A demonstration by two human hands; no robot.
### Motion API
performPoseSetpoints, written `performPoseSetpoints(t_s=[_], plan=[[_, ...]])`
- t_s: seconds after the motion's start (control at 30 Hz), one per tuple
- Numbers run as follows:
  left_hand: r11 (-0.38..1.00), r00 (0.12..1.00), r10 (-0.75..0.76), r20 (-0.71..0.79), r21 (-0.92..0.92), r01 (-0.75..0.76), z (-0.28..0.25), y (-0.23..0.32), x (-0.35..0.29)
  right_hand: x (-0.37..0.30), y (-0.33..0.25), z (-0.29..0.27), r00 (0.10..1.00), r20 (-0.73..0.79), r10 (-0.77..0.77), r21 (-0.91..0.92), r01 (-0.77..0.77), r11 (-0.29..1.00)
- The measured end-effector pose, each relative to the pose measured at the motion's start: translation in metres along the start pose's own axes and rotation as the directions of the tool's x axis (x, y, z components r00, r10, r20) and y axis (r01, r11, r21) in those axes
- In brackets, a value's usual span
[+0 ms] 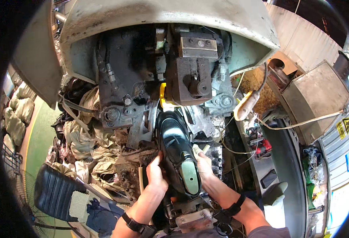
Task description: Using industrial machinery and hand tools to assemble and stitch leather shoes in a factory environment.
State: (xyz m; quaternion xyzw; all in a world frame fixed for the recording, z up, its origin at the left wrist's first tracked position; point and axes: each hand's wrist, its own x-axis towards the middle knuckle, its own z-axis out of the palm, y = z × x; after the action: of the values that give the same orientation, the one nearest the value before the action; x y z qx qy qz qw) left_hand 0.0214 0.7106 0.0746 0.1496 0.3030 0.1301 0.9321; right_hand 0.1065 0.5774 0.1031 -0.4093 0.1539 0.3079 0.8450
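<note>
A glossy black shoe (173,137) with a pale green shoe last (189,177) inside it lies lengthwise in front of me, its toe pointing away into the machine. My left hand (156,173) grips its left side, thumb up along the upper and fingers hidden beneath. On the right side near the heel opening, my right hand (204,166) holds it too, with something white on or by a fingertip. Metal jaws (144,127) of the machine flank the toe, and a yellow part (163,95) sits just beyond it. Where the toe touches the machine is hidden.
A grimy machine head with a pale hood (166,16) overhangs the work. Cloth sacks (79,139) and a black chair (55,192) stand left. To the right are a hanging switch box (246,105) on a cord, a phone (268,179), a loose green last (275,193) and a dark conveyor belt (285,170).
</note>
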Motion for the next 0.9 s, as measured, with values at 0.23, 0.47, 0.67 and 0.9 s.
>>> performPoseSetpoints(t_s=[0.23,0.47,0.67,0.9], plan=[[0.909,0.901,0.416,-0.120,0.079,-0.409,-0.008,-0.026,0.031,0.038,0.022,-0.016,0.989,0.082,-0.122,0.053,0.118,0.992],[0.895,0.903,0.427,-0.056,0.169,-0.413,-0.006,-0.026,0.032,0.040,0.010,-0.023,0.994,0.061,-0.088,0.023,0.087,0.996],[0.181,0.924,0.308,0.227,0.939,-0.291,-0.137,-0.018,0.021,0.003,-0.046,-0.071,0.992,0.124,-0.029,-0.398,0.077,0.914],[0.921,0.974,0.225,0.018,0.321,-0.219,-0.045,-0.014,0.023,0.010,-0.017,-0.058,0.995,0.087,-0.054,-0.343,0.081,0.936]])
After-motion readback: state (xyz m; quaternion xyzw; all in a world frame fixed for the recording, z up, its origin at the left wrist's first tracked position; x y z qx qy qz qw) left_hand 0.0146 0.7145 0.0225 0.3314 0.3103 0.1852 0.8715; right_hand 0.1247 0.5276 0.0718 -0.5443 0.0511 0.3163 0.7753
